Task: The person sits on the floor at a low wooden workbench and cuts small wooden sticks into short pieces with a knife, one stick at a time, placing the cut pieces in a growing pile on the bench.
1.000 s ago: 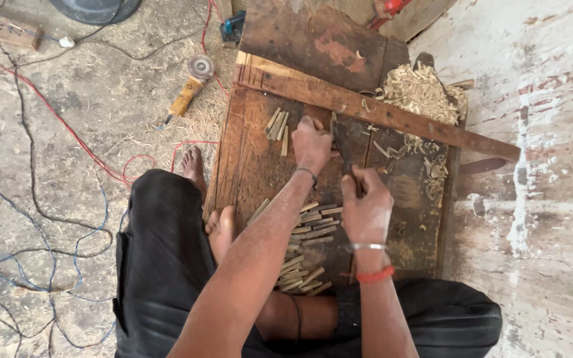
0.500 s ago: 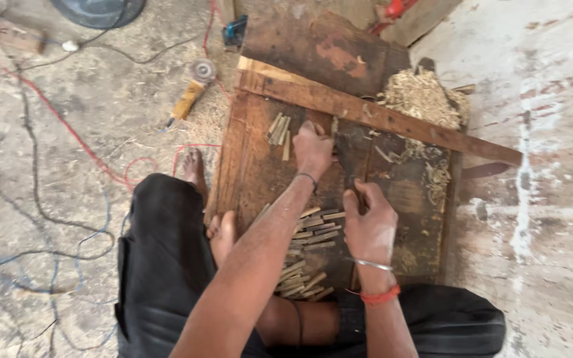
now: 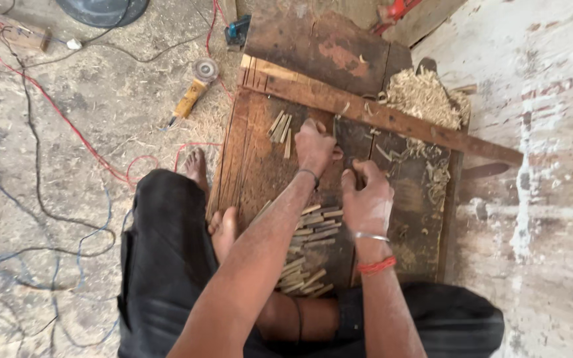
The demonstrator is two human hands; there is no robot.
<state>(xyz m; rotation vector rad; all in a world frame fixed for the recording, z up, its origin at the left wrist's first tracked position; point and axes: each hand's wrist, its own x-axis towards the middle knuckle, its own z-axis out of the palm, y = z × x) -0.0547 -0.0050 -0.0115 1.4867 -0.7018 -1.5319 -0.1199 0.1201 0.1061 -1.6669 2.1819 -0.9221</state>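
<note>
Floor: rough grey concrete (image 3: 67,132), dusty, crossed by red and blue cables (image 3: 67,126).
Wall: whitewashed, patchy plaster (image 3: 538,132) to the right.
Work surface: a dark, worn wooden board (image 3: 253,172) lying flat, with a paler batten (image 3: 366,109) fixed slantwise across its far end.
Left hand (image 3: 313,147): pressed down on a dark flat tool (image 3: 356,142) lying on the board just below the batten, fingers curled over its near edge.
Right hand (image 3: 368,199): clenched on the same tool's near end; what exactly it grips is hidden.
Sticks: short, pale, square-cut wooden sticks (image 3: 310,248) heaped under the forearms; a smaller bunch (image 3: 281,129) left of the left hand.
Shavings: a curly, straw-coloured pile (image 3: 422,96) beyond the batten.
Around: an angle grinder with a yellow handle (image 3: 193,93) on the floor; bare feet (image 3: 223,229) at the board's edge.
</note>
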